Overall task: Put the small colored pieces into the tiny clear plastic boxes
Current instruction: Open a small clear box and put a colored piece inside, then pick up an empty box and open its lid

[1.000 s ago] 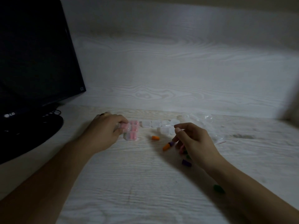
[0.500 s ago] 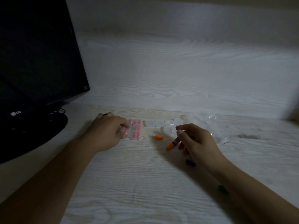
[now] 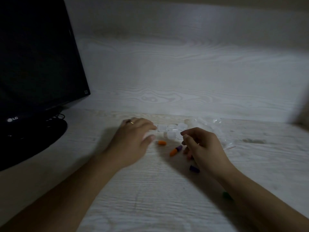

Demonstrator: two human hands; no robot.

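Note:
My left hand is blurred and lies over the boxes that hold pink pieces, hiding them. A pale patch shows between its thumb and fingers. A short row of clear plastic boxes sits just right of it. My right hand hovers close by with thumb and forefinger tips pinched, and no piece is visible in them. Between the hands lie an orange piece, a second orange piece and a purple piece touching it. Another purple piece and a green piece lie beside my right forearm.
A black monitor on a round black base fills the left side. A clear plastic bag with more boxes lies behind my right hand. A pale wood-grain back panel rises behind the desk.
My left hand has slid right and now covers the pink-filled boxes it was touching from the left. My right hand has barely moved.

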